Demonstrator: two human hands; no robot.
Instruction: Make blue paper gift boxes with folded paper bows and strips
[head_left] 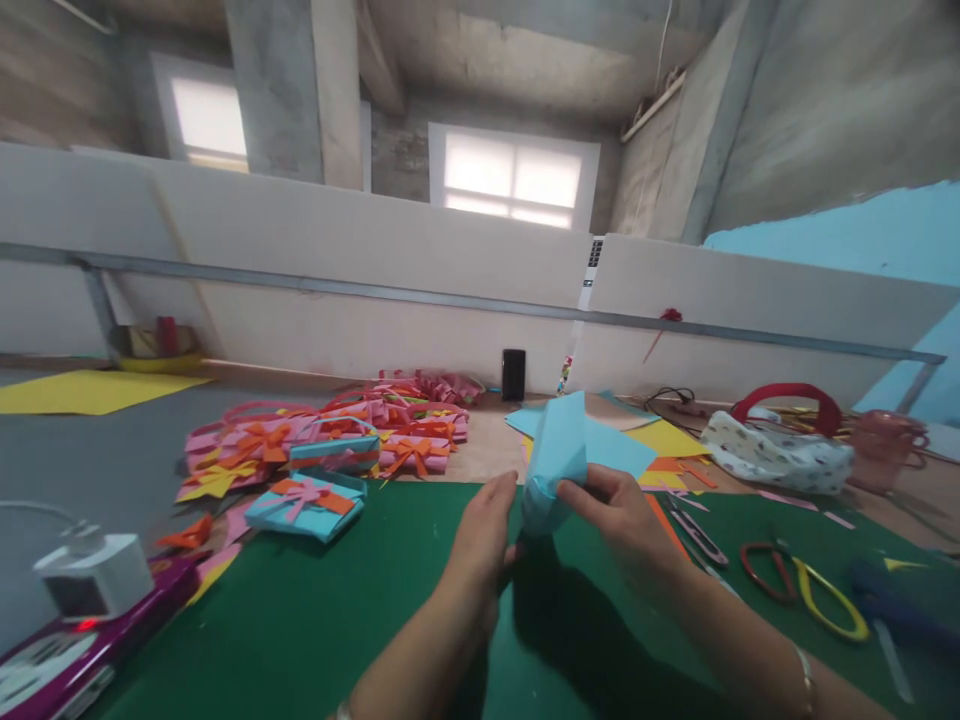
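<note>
A light blue piece of folded paper (559,440) stands upright between my two hands, above the green cutting mat (375,600). My right hand (622,510) pinches its lower right side with thumb and fingers. Along its lower left edge, my left hand (484,530) grips it, with some of the fingertips hidden. To the left lies a small blue paper bag (307,508) with an orange band and a pink bow. Behind the held piece, flat sheets of blue paper (615,447) rest on the table.
Pink paper bags with orange bows (330,430) are heaped at the back left. At right lie yellow-and-red-handled scissors (829,598), a craft knife (697,532) and a white patterned pouch (776,455). A white plug (97,575) sits in a purple power strip (112,640) at left.
</note>
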